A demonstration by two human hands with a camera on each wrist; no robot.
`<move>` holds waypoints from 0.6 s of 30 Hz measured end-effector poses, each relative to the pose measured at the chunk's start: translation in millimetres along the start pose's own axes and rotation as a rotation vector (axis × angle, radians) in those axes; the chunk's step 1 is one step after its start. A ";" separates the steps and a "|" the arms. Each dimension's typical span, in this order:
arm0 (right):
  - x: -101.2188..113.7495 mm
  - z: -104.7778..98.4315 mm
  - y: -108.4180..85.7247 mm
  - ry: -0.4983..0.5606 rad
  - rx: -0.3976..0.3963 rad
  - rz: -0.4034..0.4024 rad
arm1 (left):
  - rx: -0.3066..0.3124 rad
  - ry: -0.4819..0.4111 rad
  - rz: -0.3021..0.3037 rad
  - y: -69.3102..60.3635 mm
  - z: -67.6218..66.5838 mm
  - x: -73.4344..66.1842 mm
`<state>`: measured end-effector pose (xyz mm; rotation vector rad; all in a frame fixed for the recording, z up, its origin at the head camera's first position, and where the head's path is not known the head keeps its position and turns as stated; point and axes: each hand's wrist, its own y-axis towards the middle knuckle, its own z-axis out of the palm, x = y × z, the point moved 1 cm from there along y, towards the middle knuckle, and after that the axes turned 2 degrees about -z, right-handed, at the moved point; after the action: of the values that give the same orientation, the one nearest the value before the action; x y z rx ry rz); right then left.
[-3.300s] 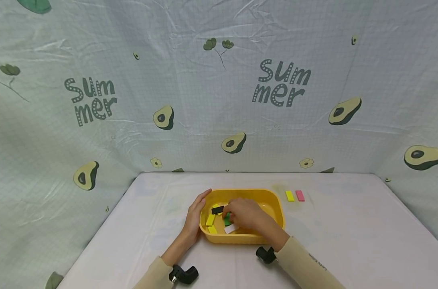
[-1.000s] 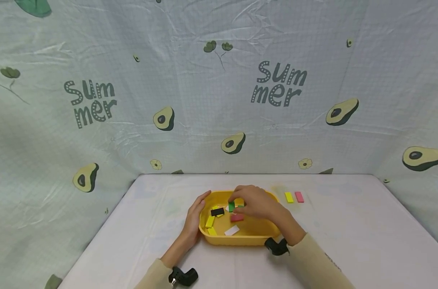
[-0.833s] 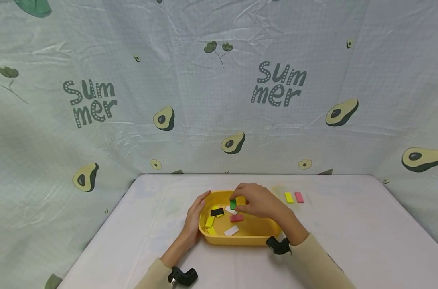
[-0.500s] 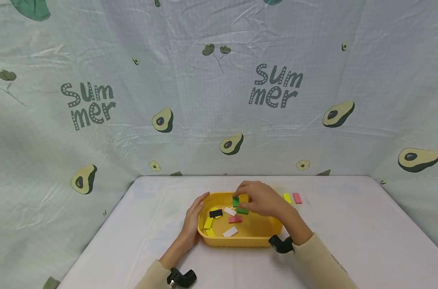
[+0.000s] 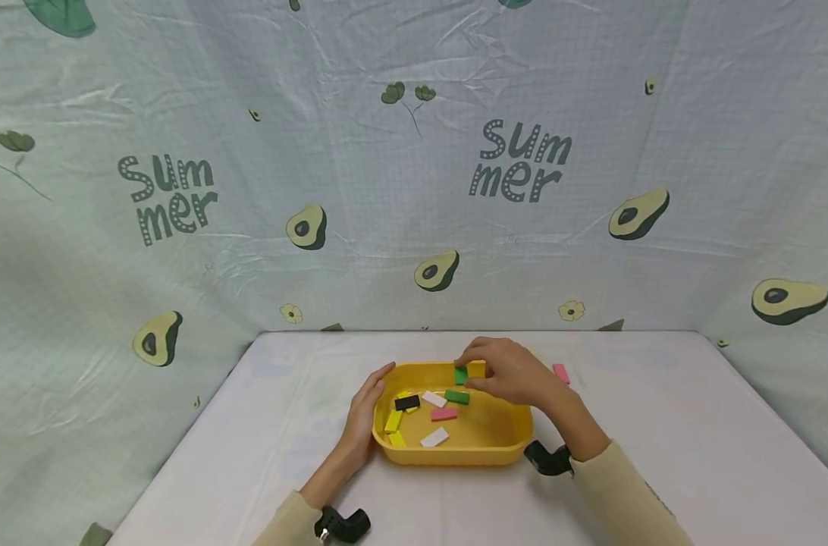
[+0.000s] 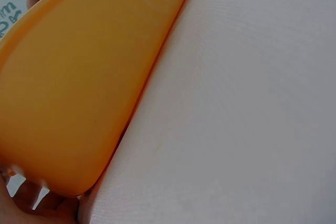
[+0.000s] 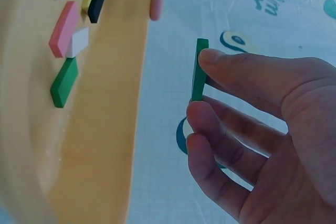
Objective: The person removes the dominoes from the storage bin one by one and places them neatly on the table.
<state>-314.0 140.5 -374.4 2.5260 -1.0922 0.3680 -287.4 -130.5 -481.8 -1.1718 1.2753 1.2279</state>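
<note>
On the far side you had a pale, wrinkled sheet (image 5: 359,159), light glinting off its creases (image 5: 107,98), "summer" lettering (image 5: 516,171) left and right! Avocado prints (image 5: 437,271) dotted it lower down, it wrapped both sides, and the white tabletop (image 5: 660,432) stretched out nearer you.

Soft, even light covered the table (image 5: 646,409) and glinted on the backdrop (image 5: 387,167); the left wrist view looked dimmer, perhaps slightly blurred.

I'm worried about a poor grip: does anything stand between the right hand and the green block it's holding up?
Nothing visible does; the right hand pinches the green block directly. The other green block lies apart, in the yellow tray.
</note>
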 end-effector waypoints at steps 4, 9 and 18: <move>-6.4 -2.5 -2.9 0.006 -0.016 -0.004 | -0.001 0.001 -0.003 0.0 -0.3 0.8; -14.2 -7.3 -8.6 0.009 -0.024 0.008 | 0.003 -0.008 0.003 0.6 0.1 1.9; -33.7 -16.7 -24.0 0.038 -0.050 0.069 | 0.002 0.013 -0.003 1.1 -0.5 1.8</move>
<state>-320.3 184.6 -377.3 2.4328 -1.1621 0.4002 -288.6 -131.0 -483.5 -1.1814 1.2835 1.2191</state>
